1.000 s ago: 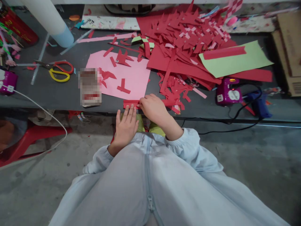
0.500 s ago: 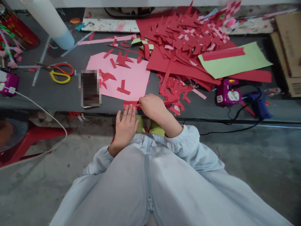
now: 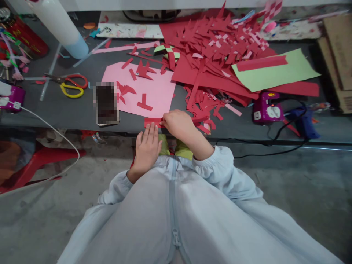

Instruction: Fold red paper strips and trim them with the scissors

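- Probably a papercraft workshop, with a dark worktable [image 3: 77,113].
- On the pink sheet [image 3: 162,95]: small red paper cutouts [image 3: 145,102].
- Right of the sheet: heaped red paper pieces [image 3: 209,40] and a blue glue-gun-shaped tool [image 3: 307,123].
- Left of it: scissors [image 3: 60,79].
- Below it: bare grey floor [image 3: 302,183].

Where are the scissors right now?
In the head view, the scissors lie toward the left on the dark table, below the white bottle and just up and left of the pixelated phone-like object.
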`<state>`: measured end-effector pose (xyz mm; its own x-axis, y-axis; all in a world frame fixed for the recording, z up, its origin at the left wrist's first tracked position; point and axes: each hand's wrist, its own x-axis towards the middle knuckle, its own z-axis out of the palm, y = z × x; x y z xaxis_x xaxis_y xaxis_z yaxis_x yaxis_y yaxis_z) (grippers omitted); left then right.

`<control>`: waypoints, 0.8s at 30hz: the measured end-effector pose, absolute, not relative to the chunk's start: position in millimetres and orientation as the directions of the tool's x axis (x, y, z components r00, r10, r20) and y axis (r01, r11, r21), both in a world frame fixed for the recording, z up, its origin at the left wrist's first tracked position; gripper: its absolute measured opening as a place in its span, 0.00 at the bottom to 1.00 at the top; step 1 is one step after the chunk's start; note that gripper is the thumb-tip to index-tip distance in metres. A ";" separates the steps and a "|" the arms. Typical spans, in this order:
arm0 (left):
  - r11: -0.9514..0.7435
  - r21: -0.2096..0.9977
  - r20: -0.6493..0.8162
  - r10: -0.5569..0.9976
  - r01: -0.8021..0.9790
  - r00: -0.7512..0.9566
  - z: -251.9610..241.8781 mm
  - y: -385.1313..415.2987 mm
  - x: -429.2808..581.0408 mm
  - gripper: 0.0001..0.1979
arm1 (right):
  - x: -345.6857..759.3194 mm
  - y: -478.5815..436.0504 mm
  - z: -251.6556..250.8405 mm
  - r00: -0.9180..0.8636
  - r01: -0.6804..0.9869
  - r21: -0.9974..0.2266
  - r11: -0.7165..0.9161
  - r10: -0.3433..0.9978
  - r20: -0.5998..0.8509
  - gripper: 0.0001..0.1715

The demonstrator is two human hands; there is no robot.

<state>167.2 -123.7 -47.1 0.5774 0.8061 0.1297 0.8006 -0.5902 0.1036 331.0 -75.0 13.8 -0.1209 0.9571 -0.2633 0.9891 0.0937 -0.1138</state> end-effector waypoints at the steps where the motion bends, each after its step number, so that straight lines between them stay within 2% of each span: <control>1: -0.587 0.101 0.129 0.808 0.803 0.575 -47.1 -123.9 167.4 0.27 | 330.9 -75.2 14.1 -0.120 0.989 -0.112 0.093 0.958 -0.261 0.18; 8: -0.548 0.119 0.122 0.836 0.828 0.536 -46.2 -124.5 171.3 0.28 | 332.6 -76.8 14.4 -0.123 0.990 -0.094 0.103 0.964 -0.237 0.18; 15: -0.536 0.097 0.101 0.843 0.838 0.528 -45.0 -125.4 174.2 0.27 | 361.5 -95.7 23.0 -0.028 1.000 0.009 0.030 0.979 -0.200 0.20; 24: -0.533 0.053 0.087 0.845 0.845 0.528 -41.3 -127.0 179.0 0.26 | 380.8 -108.3 16.7 0.057 0.997 -0.029 -0.065 0.973 -0.224 0.20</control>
